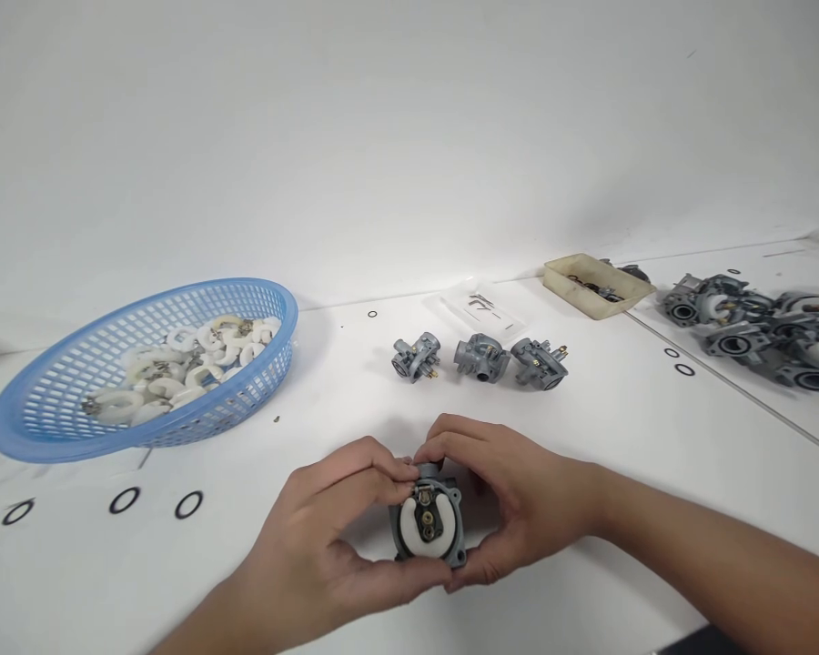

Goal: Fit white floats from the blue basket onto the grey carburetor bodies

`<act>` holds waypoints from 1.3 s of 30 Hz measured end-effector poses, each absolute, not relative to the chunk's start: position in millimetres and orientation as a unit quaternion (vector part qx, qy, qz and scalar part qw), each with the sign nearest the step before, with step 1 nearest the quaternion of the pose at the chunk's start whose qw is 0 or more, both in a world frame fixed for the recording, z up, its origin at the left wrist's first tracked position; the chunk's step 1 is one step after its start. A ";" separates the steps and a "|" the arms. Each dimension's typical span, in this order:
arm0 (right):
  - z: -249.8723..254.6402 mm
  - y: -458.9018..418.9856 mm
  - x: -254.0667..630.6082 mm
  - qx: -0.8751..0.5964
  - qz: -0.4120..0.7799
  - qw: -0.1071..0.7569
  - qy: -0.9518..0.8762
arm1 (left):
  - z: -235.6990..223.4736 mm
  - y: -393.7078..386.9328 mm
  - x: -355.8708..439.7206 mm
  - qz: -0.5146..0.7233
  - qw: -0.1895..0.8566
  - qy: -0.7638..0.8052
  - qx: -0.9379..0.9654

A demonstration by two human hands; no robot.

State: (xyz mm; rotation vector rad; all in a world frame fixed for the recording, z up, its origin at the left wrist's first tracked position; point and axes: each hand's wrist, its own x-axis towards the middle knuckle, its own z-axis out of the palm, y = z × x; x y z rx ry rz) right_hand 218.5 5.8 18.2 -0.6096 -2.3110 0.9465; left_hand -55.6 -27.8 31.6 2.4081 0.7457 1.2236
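Note:
Between both hands, low in the middle of the head view, is a grey metal carburetor [457,532] with its open underside facing me. A white C-shaped float [429,544] sits inside it around brass jets. My left hand [345,537] grips the carburetor's left side, thumb along the lower rim and fingers at the top. My right hand [519,500] holds its right side, with fingers at the top and thumb at the lower right corner. Beyond the hands, three more carburetors [481,357] stand in a row on the white table [341,391].
A blue plastic basket [37,437] at left contains many white floats [208,338]. Black rubber rings [189,505] lie on the table. Behind are a plastic bag [478,309] with small pins and a cream tray [597,273] of small parts. Several carburetors [733,341] are heaped at right.

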 end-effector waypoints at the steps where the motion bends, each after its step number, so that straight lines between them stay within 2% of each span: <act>1: 18.2 5.7 218.6 -0.228 0.353 0.282 -0.863 | 32.5 -27.7 -55.4 0.426 0.171 0.263 0.848; 9: 20.4 5.8 220.6 -0.226 0.354 0.263 -0.868 | 35.6 -26.9 -56.9 0.383 0.221 0.306 0.843; 24: 12.9 2.6 212.9 -0.259 0.303 0.268 -0.877 | 33.6 -25.0 -59.0 0.387 0.177 0.296 0.855; 39: 11.6 3.9 212.8 -0.245 0.306 0.279 -0.877 | 32.5 -23.6 -59.1 0.413 0.154 0.273 0.855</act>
